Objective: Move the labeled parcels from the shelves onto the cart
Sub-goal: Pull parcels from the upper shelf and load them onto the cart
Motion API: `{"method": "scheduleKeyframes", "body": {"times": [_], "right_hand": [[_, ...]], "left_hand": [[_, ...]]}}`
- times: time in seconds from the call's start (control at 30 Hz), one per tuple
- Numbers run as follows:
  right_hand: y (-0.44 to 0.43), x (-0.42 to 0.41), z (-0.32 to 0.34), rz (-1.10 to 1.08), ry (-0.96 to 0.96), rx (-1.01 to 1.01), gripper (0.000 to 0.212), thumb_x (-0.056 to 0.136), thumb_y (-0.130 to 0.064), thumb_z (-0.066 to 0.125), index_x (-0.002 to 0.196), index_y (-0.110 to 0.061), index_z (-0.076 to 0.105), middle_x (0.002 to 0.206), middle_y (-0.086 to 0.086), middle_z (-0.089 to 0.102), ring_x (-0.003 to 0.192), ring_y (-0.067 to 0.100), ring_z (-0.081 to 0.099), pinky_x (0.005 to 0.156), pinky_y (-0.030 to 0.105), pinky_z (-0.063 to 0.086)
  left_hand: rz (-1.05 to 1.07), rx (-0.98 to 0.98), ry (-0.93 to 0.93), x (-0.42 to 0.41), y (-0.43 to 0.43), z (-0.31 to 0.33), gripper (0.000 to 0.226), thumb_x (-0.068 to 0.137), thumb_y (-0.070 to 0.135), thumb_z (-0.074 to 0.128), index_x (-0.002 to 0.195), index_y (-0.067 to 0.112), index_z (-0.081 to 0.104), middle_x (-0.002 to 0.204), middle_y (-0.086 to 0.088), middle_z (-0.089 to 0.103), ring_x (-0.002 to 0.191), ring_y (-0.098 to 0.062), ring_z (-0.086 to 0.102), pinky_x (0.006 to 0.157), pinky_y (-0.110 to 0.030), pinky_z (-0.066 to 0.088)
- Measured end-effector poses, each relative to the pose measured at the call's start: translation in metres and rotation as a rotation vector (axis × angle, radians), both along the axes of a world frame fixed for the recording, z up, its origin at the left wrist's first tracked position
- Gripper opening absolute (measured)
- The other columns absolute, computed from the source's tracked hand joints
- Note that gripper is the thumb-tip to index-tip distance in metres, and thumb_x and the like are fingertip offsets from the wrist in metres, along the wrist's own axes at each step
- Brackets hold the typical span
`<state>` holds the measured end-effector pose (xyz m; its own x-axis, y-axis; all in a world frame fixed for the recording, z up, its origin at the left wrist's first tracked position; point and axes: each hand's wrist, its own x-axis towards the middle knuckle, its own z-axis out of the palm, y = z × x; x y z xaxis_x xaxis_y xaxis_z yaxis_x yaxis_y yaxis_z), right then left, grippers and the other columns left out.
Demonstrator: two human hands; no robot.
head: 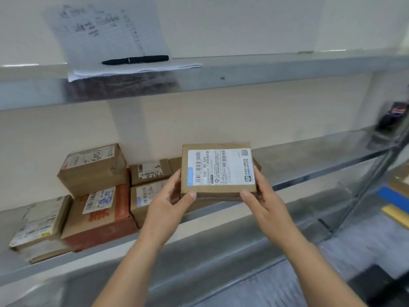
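Pinching the flat cardboard parcel (219, 193) from both sides, I have my left hand (168, 202) and right hand (263, 200) curled round its ends, thumbs on the near corners. I hold it over the middle shelf (309, 156); whether it touches the boxes beneath I cannot tell. It looks light and stiff, so I judge the edges the safest hold, since the glossy label (221, 167) could slip. That label reads "530- D5 A68" beside barcodes. Behind, a small parcel (150, 170) bears handwritten "1512". Farthest, a pen (135, 59) lies on handwritten paper (106, 29), illegible.
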<state>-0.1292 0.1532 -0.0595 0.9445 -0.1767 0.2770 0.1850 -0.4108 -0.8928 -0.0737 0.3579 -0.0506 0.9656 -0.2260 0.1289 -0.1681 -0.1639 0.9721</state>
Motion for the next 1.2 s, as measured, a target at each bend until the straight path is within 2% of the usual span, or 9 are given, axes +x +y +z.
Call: {"method": "scheduleKeyframes", "body": {"times": [0.1,0.17,0.37,0.53,0.7,0.87,1.0,1.1,1.2], "right_hand": [[-0.033,-0.018,-0.012,-0.052,0.0,0.022,0.059,0.096,-0.024,0.052,0.127,-0.064,0.023,0.135,-0.028,0.046,0.125,-0.006,0.044,0.102,0.021,0.042],[-0.055,-0.03,-0.017,-0.083,-0.004,0.024,0.06,0.096,-0.022,0.052,0.127,-0.064,0.024,0.132,-0.033,0.045,0.124,-0.008,0.044,0.099,0.015,0.041],[-0.126,-0.063,-0.027,-0.195,-0.018,0.061,0.06,0.096,-0.013,0.052,0.138,-0.048,0.027,0.134,-0.026,0.047,0.12,-0.013,0.045,0.089,0.002,0.038],[-0.182,-0.095,-0.032,-0.303,-0.026,0.06,0.058,0.096,-0.013,0.052,0.133,-0.049,0.025,0.128,-0.031,0.044,0.112,-0.024,0.043,0.083,-0.004,0.034],[-0.23,-0.125,-0.037,-0.409,-0.022,0.07,0.06,0.096,-0.015,0.052,0.132,-0.054,0.024,0.132,-0.029,0.044,0.119,-0.017,0.042,0.087,-0.001,0.035],[-0.272,-0.155,-0.049,-0.561,0.008,0.092,0.063,0.096,-0.024,0.052,0.145,-0.047,0.02,0.141,-0.024,0.043,0.124,-0.008,0.043,0.101,0.017,0.039],[-0.309,-0.177,-0.054,-0.692,-0.005,0.108,0.062,0.095,-0.03,0.052,0.142,-0.053,0.019,0.141,-0.027,0.04,0.126,-0.008,0.042,0.108,0.029,0.037],[-0.34,-0.191,-0.055,-0.812,-0.017,0.099,0.063,0.095,-0.03,0.053,0.148,-0.041,0.021,0.146,-0.023,0.038,0.131,-0.004,0.038,0.112,0.036,0.035],[-0.369,-0.206,-0.051,-0.92,-0.023,0.097,0.062,0.094,-0.029,0.053,0.147,-0.04,0.022,0.146,-0.022,0.037,0.134,-0.003,0.035,0.111,0.032,0.035]], "left_hand": [[-0.044,0.026,0.018,-0.006,-0.037,-0.008,0.052,0.086,0.017,0.066,0.113,0.056,0.046,0.103,0.037,0.06,0.099,0.017,0.055,0.086,-0.011,0.043],[-0.07,0.036,0.011,-0.01,-0.063,-0.012,0.052,0.085,0.015,0.066,0.113,0.055,0.046,0.108,0.034,0.06,0.101,0.015,0.056,0.088,-0.011,0.044],[-0.141,0.046,0.005,-0.026,-0.143,-0.021,0.055,0.083,0.019,0.069,0.117,0.058,0.048,0.12,0.026,0.06,0.119,-0.003,0.052,0.106,-0.039,0.04],[-0.237,0.039,0.002,-0.043,-0.209,-0.025,0.054,0.085,0.02,0.067,0.114,0.06,0.048,0.113,0.031,0.061,0.109,0.005,0.055,0.1,-0.031,0.044],[-0.353,0.037,0.017,-0.056,-0.268,-0.024,0.053,0.084,0.018,0.067,0.112,0.059,0.048,0.105,0.036,0.062,0.102,0.013,0.056,0.096,-0.024,0.043],[-0.497,0.065,0.016,-0.064,-0.327,-0.028,0.053,0.085,0.02,0.066,0.112,0.062,0.048,0.109,0.031,0.063,0.102,0.012,0.056,0.088,-0.018,0.043],[-0.622,0.065,0.007,-0.071,-0.382,-0.029,0.05,0.086,0.018,0.065,0.115,0.056,0.049,0.111,0.029,0.063,0.101,0.012,0.056,0.082,-0.008,0.043],[-0.725,0.052,-0.006,-0.076,-0.428,-0.028,0.049,0.087,0.015,0.065,0.114,0.054,0.051,0.11,0.03,0.063,0.104,0.006,0.058,0.089,-0.016,0.045],[-0.815,0.041,0.002,-0.083,-0.472,-0.027,0.05,0.087,0.016,0.064,0.117,0.053,0.051,0.111,0.028,0.064,0.104,0.006,0.058,0.09,-0.02,0.046]]}}
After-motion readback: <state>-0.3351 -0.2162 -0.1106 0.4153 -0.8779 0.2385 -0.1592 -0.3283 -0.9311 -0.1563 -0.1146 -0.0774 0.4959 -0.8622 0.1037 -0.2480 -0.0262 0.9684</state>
